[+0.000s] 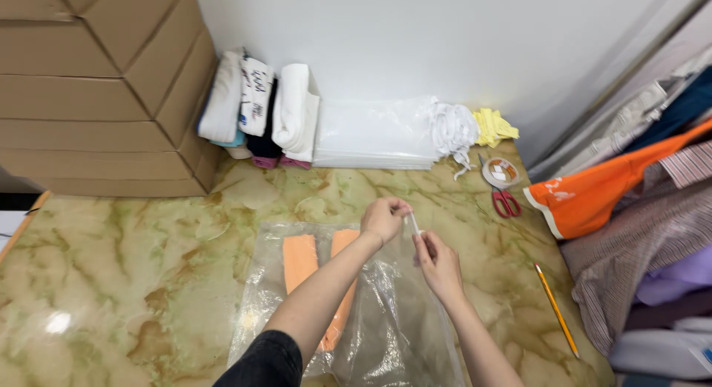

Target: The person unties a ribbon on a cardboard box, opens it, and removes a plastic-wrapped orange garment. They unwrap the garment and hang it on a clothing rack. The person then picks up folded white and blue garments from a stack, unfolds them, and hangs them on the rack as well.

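Both hands pinch the top edge of the clear plastic bag [371,313], the left hand [384,218] just beside the right hand [437,262], and the bag lies flat, stretching long toward the person with orange cloth [300,259] inside.

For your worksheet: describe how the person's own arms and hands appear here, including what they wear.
Both hands, left hand and right hand, are bare: no gloves, rings or watch visible. The left arm has a black sleeve pushed up near the elbow; the right forearm is uncovered.
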